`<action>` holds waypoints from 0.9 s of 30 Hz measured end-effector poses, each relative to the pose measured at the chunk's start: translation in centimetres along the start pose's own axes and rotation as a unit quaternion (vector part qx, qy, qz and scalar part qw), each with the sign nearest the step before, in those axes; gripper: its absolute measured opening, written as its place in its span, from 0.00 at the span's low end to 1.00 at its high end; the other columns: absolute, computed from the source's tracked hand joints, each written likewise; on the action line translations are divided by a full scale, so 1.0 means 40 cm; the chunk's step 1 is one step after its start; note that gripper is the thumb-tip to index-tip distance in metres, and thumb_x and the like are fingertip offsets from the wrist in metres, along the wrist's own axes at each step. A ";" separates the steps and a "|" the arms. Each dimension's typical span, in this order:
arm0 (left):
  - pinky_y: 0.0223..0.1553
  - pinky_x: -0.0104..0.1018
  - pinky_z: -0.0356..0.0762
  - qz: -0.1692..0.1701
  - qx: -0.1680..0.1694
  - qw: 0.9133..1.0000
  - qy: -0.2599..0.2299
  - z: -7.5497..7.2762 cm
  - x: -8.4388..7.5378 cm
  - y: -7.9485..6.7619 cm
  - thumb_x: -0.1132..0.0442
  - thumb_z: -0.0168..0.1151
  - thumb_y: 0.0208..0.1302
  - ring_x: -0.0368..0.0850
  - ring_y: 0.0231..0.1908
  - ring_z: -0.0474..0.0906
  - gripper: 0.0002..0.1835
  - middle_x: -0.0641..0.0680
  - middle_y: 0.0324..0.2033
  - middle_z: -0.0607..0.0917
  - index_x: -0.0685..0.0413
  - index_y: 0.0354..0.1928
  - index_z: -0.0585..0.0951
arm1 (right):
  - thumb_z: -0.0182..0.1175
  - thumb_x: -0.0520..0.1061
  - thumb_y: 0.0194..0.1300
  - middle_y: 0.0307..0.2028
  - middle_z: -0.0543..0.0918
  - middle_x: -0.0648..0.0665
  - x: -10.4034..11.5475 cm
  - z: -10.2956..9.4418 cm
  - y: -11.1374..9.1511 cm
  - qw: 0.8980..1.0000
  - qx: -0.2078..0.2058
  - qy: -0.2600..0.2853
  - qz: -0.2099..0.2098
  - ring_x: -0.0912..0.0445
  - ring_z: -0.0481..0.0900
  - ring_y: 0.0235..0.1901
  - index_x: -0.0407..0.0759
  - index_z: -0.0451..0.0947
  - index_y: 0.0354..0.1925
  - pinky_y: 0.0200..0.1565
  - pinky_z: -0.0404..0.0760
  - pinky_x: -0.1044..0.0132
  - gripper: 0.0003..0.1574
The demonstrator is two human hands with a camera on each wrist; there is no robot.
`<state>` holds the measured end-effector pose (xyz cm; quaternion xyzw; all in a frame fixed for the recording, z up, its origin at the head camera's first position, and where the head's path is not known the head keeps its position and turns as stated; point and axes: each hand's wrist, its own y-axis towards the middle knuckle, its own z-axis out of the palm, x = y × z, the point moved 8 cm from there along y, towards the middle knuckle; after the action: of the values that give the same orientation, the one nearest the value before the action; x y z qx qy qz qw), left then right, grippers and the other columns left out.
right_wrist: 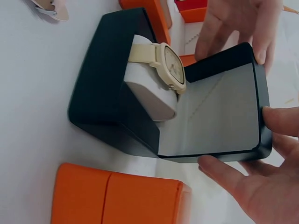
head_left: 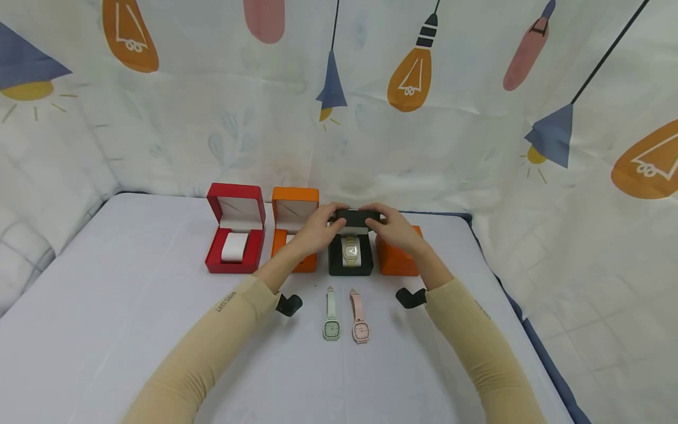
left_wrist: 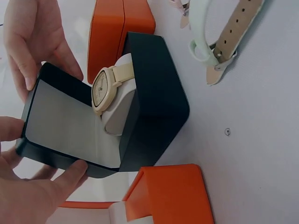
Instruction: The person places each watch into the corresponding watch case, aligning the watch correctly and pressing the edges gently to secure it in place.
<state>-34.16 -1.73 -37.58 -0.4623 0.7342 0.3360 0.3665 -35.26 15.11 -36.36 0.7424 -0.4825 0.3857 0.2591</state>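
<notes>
A dark green watch box (head_left: pixel 351 272) stands with its lid (head_left: pixel 352 218) raised, and a cream watch (left_wrist: pixel 103 89) sits inside around a white cushion (right_wrist: pixel 154 95). My left hand (head_left: pixel 316 229) grips the lid's left side, thumb on its front edge. On the lid's right side my right hand (head_left: pixel 394 228) grips it in the same way. Both wrist views show the fingers around the lid's rim and the lid's pale lining (right_wrist: pixel 224 112). In front of the box lie a mint green watch (head_left: pixel 331 321) and a pink watch (head_left: pixel 361 324).
To the left stand an open red box (head_left: pixel 212 259) with a white cushion and an open orange box (head_left: pixel 304 266), partly behind my left hand. A closed orange box (head_left: pixel 397 262) is close on the right. A patterned curtain (head_left: pixel 296 141) hangs behind the white-covered table (head_left: pixel 132 294).
</notes>
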 end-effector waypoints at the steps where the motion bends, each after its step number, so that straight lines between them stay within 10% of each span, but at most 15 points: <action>1: 0.65 0.57 0.69 -0.004 0.001 1.000 0.005 -0.001 0.000 0.000 0.58 0.53 0.81 0.57 0.62 0.71 0.22 0.60 0.66 0.72 0.51 0.72 0.71 | 0.55 0.44 0.80 0.68 0.72 0.42 -0.002 0.001 -0.001 1.000 -0.002 0.000 0.001 0.36 0.72 0.65 0.47 0.73 0.68 0.63 0.73 0.42 0.23; 27: 0.66 0.57 0.68 0.013 0.013 0.998 0.066 0.010 0.004 -0.022 0.52 0.58 0.78 0.60 0.64 0.71 0.25 0.61 0.69 0.70 0.53 0.71 0.74 | 0.59 0.45 0.77 0.72 0.67 0.41 -0.033 0.019 -0.033 0.999 -0.042 -0.023 -0.022 0.39 0.68 0.66 0.51 0.76 0.66 0.66 0.68 0.39 0.22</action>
<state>-33.32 -1.78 -38.04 -0.4691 0.7670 0.2997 0.3191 -34.10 15.73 -37.89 0.7498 -0.4876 0.3424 0.2876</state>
